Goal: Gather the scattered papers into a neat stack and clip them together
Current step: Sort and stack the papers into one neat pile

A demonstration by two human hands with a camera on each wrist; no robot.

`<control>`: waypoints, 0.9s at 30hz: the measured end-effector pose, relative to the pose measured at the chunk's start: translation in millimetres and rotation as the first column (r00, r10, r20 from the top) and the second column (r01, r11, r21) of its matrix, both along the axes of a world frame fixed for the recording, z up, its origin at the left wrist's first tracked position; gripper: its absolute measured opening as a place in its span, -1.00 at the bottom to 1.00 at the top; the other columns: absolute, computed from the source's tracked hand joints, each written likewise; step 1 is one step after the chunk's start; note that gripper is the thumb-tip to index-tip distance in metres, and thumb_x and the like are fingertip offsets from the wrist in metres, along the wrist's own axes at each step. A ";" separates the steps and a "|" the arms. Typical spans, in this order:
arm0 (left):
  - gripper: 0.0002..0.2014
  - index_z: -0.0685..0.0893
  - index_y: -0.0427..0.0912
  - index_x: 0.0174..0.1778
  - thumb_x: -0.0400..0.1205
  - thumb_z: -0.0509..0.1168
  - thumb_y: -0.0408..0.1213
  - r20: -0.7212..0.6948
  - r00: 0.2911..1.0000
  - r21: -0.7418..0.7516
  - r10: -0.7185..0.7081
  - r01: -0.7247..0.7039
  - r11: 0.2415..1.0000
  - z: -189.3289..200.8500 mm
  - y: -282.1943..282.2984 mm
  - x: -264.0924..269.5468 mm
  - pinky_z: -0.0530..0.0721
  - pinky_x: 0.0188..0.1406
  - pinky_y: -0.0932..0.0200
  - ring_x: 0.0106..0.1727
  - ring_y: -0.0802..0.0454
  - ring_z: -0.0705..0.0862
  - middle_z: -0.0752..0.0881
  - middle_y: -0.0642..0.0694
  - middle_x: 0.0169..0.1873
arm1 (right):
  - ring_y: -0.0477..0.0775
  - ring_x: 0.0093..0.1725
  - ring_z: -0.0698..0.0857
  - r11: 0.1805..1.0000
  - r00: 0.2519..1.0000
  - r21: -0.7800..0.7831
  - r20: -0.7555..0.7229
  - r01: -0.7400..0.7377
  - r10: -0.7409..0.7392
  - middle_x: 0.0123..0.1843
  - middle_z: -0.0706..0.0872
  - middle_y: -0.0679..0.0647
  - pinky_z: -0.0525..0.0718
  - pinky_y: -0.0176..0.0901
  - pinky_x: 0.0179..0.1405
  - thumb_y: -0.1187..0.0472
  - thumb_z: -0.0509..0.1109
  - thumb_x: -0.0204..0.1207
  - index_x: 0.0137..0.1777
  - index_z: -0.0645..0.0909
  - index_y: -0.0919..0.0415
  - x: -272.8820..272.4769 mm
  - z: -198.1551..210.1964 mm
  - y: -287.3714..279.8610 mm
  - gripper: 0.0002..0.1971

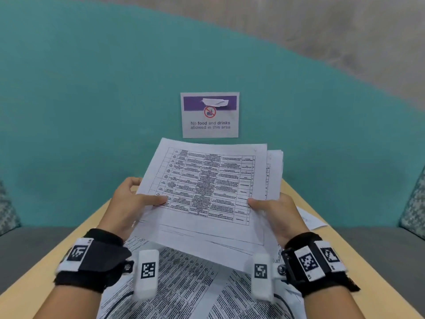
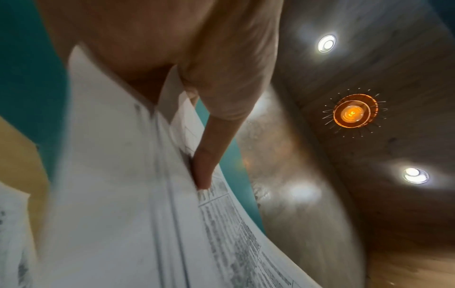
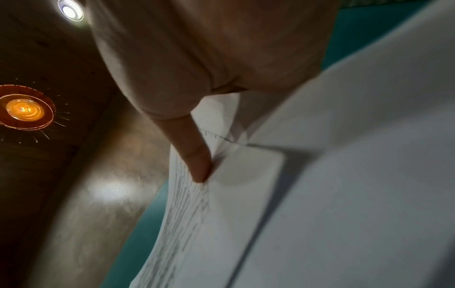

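A loose stack of printed papers (image 1: 207, 187) with tables is held up above the table, its sheets fanned and uneven. My left hand (image 1: 135, 201) grips its left edge, thumb on the top sheet and fingers behind. My right hand (image 1: 271, 206) grips the right edge the same way. In the left wrist view the thumb presses the stack of papers (image 2: 138, 194). The right wrist view shows my thumb on the sheets (image 3: 283, 194). More printed sheets (image 1: 184, 286) lie on the wooden table (image 1: 372, 295) under my wrists. No clip is in view.
A "No food and drinks" sign (image 1: 210, 115) is taped to the teal sofa back behind the table. Another sheet (image 1: 310, 218) lies at the table's right edge. Grey seats flank the table on both sides, with a patterned cushion (image 1: 414, 203) at the right.
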State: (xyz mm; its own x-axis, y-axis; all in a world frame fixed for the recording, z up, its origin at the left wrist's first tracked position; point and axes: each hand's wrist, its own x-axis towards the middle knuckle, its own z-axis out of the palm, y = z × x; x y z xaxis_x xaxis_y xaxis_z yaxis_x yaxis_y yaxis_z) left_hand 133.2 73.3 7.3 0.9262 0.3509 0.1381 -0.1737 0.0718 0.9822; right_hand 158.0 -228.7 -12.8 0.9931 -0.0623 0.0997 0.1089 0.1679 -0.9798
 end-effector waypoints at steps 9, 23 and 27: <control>0.20 0.29 0.05 0.75 0.20 0.75 0.05 -0.009 0.995 -0.277 -0.095 0.089 0.957 7.0 -10.9 -4.4 0.54 0.52 -0.38 0.53 -0.21 0.53 0.48 -0.20 0.59 | 0.24 0.37 0.62 0.926 0.979 0.320 -0.107 0.202 -0.176 0.38 0.68 0.15 0.46 0.26 0.50 0.27 0.60 0.45 0.48 0.49 0.36 -6.2 16.6 14.6 -0.39; -0.61 0.76 -0.39 0.25 0.50 0.58 -0.61 0.072 0.993 -0.138 0.092 -0.081 0.987 -23.9 -24.0 -58.1 0.81 0.00 0.20 0.02 0.00 0.87 0.89 -0.16 0.04 | 0.17 0.05 0.76 0.953 0.996 0.300 -0.092 0.030 -0.002 0.17 0.78 0.17 0.73 0.00 -0.17 0.14 0.62 0.42 0.40 0.58 0.24 -50.9 -10.0 59.0 -0.43; -0.56 0.77 -0.31 0.27 0.47 0.56 -0.64 0.064 0.998 -0.040 0.021 -0.018 0.999 -37.7 -2.9 -76.5 0.80 0.16 -0.09 0.08 -0.13 0.91 0.93 -0.17 0.06 | -0.14 0.25 0.71 0.995 0.997 0.102 0.077 0.016 -0.024 0.27 0.77 -0.14 0.61 0.00 0.30 -0.12 0.55 0.42 0.31 0.62 -0.19 -77.0 -6.9 30.3 -0.55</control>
State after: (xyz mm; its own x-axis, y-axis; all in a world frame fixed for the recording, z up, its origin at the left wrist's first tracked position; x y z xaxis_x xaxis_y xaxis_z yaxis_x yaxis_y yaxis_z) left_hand 56.7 70.4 -30.4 0.9087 0.3751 0.1832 -0.2386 0.1066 0.9653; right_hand 81.0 -198.3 -19.7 0.9810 -0.0956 0.1691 0.1887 0.2629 -0.9462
